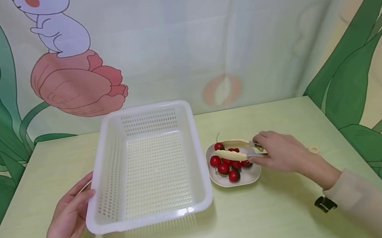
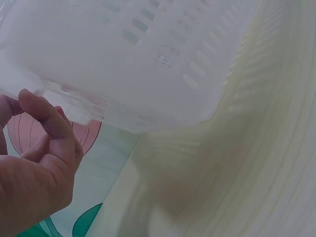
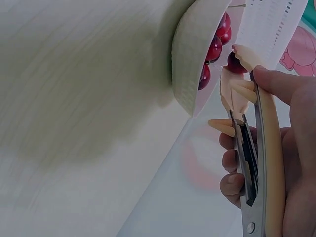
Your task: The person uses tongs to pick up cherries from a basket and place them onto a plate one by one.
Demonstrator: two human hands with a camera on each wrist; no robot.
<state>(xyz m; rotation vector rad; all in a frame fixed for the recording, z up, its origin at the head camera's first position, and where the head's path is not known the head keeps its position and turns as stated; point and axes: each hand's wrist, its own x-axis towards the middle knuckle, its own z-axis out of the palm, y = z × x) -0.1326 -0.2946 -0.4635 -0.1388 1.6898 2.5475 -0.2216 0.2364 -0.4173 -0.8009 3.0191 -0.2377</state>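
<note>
My left hand [image 1: 67, 217] holds the left rim of a white perforated plastic basket [image 1: 200, 155], thumb near the top of the edge. The left wrist view shows bent fingers [image 2: 54, 121] at that rim, and the basket's near side looks raised off the table. In my right hand [image 1: 281, 152] is a pair of tongs [image 1: 233, 155] with cream tips and metal arms. Their tips reach over red cherries [image 1: 234, 176] in a small white bowl [image 1: 252, 175]. One dark cherry [image 3: 236, 63] shows between the tips; I cannot tell whether they grip it.
The pale wooden table [image 1: 269, 224] carries the basket and bowl, which stand side by side. Behind them hangs a printed curtain [image 1: 172, 54] with leaves and a cartoon animal. A small cream ring [image 1: 314, 150] shows just beyond my right wrist.
</note>
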